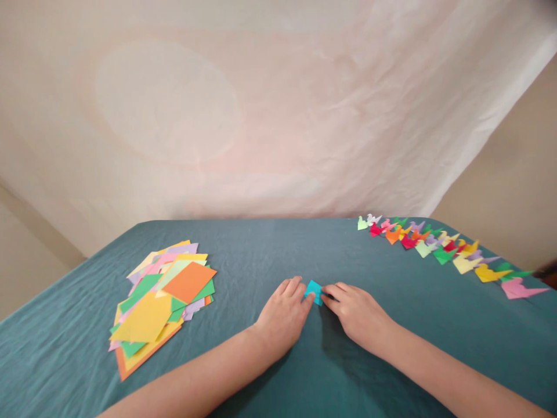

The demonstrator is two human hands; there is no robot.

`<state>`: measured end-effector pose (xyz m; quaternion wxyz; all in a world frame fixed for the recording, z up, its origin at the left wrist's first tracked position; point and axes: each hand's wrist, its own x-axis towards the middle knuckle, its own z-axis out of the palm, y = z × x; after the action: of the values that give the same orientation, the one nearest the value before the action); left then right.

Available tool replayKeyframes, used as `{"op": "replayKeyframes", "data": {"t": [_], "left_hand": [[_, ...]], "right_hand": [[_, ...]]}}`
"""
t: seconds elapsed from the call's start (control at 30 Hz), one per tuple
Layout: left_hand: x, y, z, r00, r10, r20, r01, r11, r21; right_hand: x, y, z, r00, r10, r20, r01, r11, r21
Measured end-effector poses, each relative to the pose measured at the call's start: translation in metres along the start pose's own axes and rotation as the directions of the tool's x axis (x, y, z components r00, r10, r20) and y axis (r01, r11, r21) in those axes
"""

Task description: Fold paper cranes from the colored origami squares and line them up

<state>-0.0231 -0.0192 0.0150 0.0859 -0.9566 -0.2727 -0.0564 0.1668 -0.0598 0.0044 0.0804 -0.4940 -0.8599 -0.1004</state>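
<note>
Held by nearly closed left hand (282,313) (at nine o'clock) and right hand (359,313) (three), the blue paper (313,287) could be miscreased by slipping.

No writing can be read here — no label, brand, number or sign.
</note>
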Motion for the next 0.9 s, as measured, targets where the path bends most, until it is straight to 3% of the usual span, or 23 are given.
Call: {"op": "replayKeyframes", "data": {"t": [0.63, 0.77, 0.9], "left_hand": [[0.004, -0.010, -0.002, 0.999, 0.036, 0.011, -0.036, 0.999, -0.004], [0.004, -0.013, 0.001, 0.999, 0.030, -0.016, -0.031, 0.997, -0.069], [0.002, -0.016, 0.002, 0.999, -0.007, -0.035, 0.001, 0.986, -0.167]], "right_hand": [[-0.001, 0.003, 0.005, 1.000, -0.001, -0.010, 0.001, 0.999, 0.038], [-0.003, 0.003, 0.009, 0.994, 0.061, -0.090, -0.051, 0.993, 0.108], [-0.003, 0.000, 0.009, 0.961, 0.219, -0.167, -0.178, 0.957, 0.230]]}}
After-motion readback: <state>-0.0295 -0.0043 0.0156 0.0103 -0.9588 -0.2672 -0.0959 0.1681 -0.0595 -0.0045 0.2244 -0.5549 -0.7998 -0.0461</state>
